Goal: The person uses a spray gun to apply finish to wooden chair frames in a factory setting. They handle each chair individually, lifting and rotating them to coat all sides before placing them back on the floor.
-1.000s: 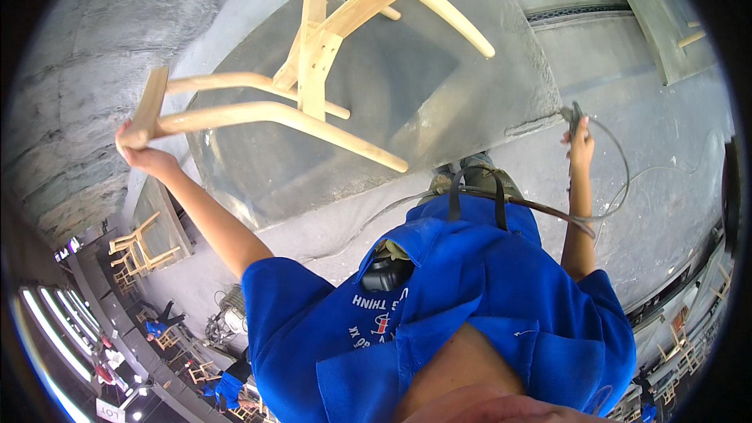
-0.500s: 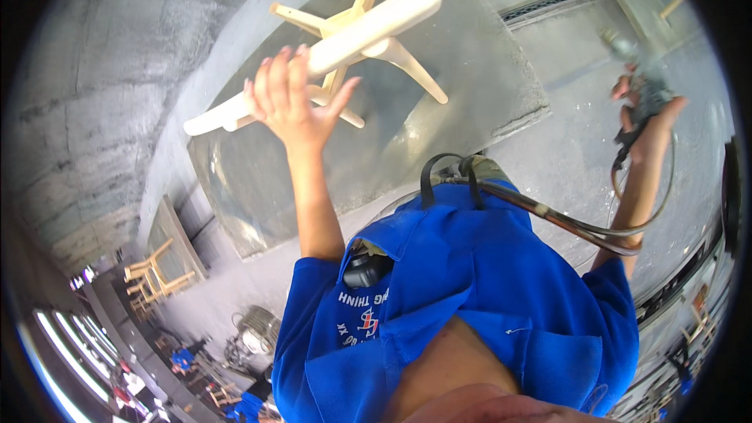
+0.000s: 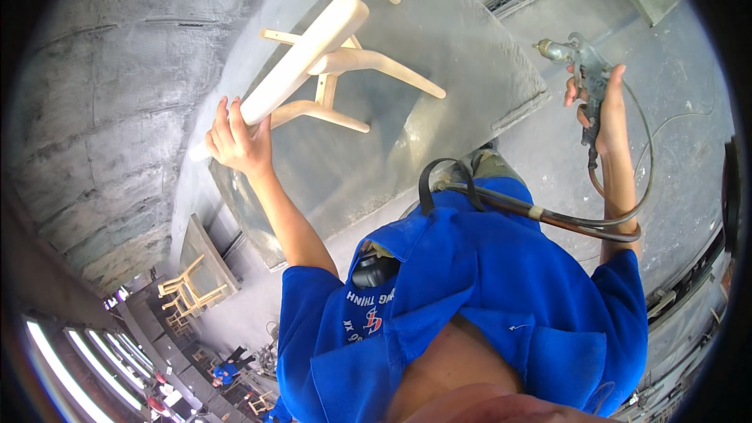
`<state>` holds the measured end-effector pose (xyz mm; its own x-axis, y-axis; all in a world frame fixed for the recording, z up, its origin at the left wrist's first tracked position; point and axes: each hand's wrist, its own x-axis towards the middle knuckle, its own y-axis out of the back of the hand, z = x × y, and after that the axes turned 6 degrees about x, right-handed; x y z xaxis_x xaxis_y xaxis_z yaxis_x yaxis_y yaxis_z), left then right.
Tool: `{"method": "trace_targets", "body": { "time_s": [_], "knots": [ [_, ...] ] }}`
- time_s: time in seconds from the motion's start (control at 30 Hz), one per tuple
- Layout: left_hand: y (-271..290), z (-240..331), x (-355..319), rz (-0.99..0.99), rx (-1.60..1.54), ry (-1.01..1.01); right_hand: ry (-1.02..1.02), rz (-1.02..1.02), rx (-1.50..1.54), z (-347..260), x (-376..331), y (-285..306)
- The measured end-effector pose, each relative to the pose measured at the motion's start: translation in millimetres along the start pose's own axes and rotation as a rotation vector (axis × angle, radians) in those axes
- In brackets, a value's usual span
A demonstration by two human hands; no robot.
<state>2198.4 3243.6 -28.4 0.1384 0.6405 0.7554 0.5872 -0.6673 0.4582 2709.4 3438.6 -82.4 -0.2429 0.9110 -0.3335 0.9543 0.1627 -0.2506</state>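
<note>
While the bare wooden chair frame [image 3: 329, 63] lies tipped on the grey, dust-coated work platform [image 3: 470, 70], its legs sticking out toward the far side, the job in hand looks like turning it to present a fresh face for spraying. That platform is the biggest thing here, slanting from the far right down to the near left, with a rough grey wall [image 3: 102, 110] to its left. On it, the frame is steadied by the left hand [image 3: 239, 141], whose fingers wrap the near-left end of one long pale rail. Well apart on the right, the right hand [image 3: 599, 102] is clenched around the grip of a metal spray gun [image 3: 576, 59], nozzle pointing left toward the frame, with a dark hose [image 3: 548, 215] looping down across the blue shirt [image 3: 470, 313]. To do this well, I would judge it best to keep the gripping fingers clear of the nozzle's line, rotate the frame by its rail rather than dragging it, and keep the hose slack off the wood.
</note>
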Motion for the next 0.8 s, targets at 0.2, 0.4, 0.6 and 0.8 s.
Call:
{"method": "trace_targets", "body": {
  "time_s": [0.2,0.4,0.6,0.8],
  "knots": [
    [77,44,22,-0.162,-0.018,-0.062,0.078,0.032,-0.322,47,23,-16],
    [115,23,93,-0.293,0.102,0.067,0.112,-0.151,0.063,67,89,-87],
    [61,-22,137,-0.383,0.318,0.051,-0.093,-0.029,0.138,121,145,-123],
    [-42,-72,58,-0.479,0.428,0.557,-0.269,0.150,0.120,196,152,-91]
  ]
}}
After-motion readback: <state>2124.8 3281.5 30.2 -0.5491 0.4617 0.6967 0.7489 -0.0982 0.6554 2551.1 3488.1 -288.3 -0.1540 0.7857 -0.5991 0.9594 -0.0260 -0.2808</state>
